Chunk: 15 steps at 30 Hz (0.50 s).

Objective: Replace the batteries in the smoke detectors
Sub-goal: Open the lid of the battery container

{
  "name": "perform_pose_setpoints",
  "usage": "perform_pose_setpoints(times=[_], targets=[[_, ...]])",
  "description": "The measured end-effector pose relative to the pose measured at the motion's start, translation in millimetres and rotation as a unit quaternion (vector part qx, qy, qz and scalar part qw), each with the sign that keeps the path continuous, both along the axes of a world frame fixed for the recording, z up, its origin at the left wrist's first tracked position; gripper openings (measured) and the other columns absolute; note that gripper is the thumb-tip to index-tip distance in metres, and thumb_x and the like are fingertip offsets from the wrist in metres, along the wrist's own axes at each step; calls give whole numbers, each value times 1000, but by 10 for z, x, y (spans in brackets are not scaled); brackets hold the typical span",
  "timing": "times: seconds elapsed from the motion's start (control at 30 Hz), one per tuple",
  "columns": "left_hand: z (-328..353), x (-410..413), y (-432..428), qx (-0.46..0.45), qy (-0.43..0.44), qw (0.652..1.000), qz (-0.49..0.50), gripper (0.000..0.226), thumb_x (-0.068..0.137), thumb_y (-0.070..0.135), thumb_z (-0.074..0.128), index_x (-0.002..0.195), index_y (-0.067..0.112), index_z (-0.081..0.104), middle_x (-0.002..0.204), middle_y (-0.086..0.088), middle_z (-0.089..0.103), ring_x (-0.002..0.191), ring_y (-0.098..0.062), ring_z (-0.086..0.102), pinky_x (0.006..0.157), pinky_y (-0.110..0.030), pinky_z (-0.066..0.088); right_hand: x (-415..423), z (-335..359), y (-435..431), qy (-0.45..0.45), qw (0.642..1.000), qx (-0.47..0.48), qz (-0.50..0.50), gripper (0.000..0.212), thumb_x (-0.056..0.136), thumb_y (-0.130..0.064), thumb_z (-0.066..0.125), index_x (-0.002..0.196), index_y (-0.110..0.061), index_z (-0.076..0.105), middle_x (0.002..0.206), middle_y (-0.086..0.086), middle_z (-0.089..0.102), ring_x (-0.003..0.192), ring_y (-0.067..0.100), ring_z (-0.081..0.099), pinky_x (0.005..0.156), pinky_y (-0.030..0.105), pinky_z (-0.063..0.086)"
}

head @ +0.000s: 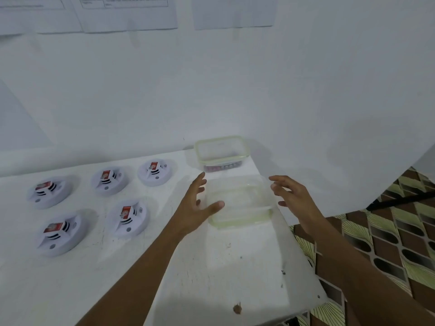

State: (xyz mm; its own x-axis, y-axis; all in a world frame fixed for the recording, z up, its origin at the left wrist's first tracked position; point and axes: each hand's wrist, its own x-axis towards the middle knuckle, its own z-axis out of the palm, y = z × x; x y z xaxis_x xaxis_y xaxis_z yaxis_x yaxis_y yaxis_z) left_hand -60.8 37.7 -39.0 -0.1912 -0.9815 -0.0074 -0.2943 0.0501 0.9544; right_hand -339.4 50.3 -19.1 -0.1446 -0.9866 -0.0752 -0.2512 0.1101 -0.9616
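Several white round smoke detectors lie on the white table [211, 267], each with a red battery in its slot, such as the nearest one [128, 216] and the far one [156, 172]. A clear plastic container [237, 203] stands at the table's right side. Behind it a second clear container [222, 152] holds batteries [222, 167] at its bottom. My left hand [197, 208] is spread just left of the near container, thumb over its rim. On the container's right, fingers apart, hovers my right hand [290, 194]. Neither hand holds anything.
The table's right edge [303, 255] runs close beside the containers, with patterned floor tiles [388, 243] below. A white wall [211, 78] with paper sheets [129, 12] rises behind the table. A dark cable [400, 200] lies on the floor.
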Motion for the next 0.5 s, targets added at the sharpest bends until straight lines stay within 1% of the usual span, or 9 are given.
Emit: perform_pose_setpoints(times=[0.07,0.13,0.2,0.23,0.27,0.33,0.4,0.43,0.5], targets=[[56,24,-130,-23,6,999,35,89,75,59,71,148,34,27,145,11,40,129,-10,43,101,-28,42,13,66,-93,5,1000,-10,-12,18,96,-30,61,113,-32,68,117,-6,64,104,12,63,91,38,52],[111,40,-315,-27,2,998,57,76,83,49,66,147,34,29,145,9,38,126,-11,44,87,-16,42,42,144,-242,7,1000,-12,-9,17,96,-28,62,111,-31,69,116,-7,64,102,12,63,91,38,52],[158,34,-509,-31,-7,997,65,65,89,42,64,145,36,31,145,7,37,122,-12,46,78,-11,41,85,206,-452,13,1000,-13,-2,16,95,-27,63,108,-32,70,114,-7,65,100,12,64,90,38,53],[184,22,-603,-37,-10,997,67,61,90,41,62,144,37,33,144,6,37,121,-13,46,78,-13,42,115,234,-574,18,1000,-16,1,15,95,-26,63,107,-31,70,114,-7,65,98,12,64,89,37,53],[199,13,-714,-39,-10,997,71,59,91,41,62,143,37,35,143,5,38,120,-13,47,81,-17,44,149,264,-701,21,1000,-21,6,15,94,-25,63,106,-31,71,114,-6,65,97,13,64,88,37,54],[224,0,-950,-19,1,997,81,58,91,44,62,143,38,37,143,5,38,120,-15,49,94,-29,46,216,282,-972,26,999,-22,21,14,94,-24,64,105,-29,71,115,-3,65,93,14,63,84,35,53],[235,-22,-1177,15,31,995,96,55,91,44,62,141,36,42,144,4,41,118,-16,51,103,-40,45,268,264,-1242,41,998,-14,46,14,94,-25,64,106,-28,71,116,2,64,91,16,62,82,38,54],[227,-32,-1260,19,37,993,107,51,91,43,63,139,35,47,143,4,43,116,-16,52,103,-42,45,291,248,-1353,48,997,-7,58,16,93,-26,65,107,-28,71,117,3,63,95,17,62,84,39,55],[199,-51,-1388,9,27,991,132,40,90,37,66,129,34,57,136,0,51,110,-16,55,100,-39,47,325,226,-1536,46,996,3,76,18,93,-26,66,110,-27,71,117,3,61,105,15,61,83,38,55]])
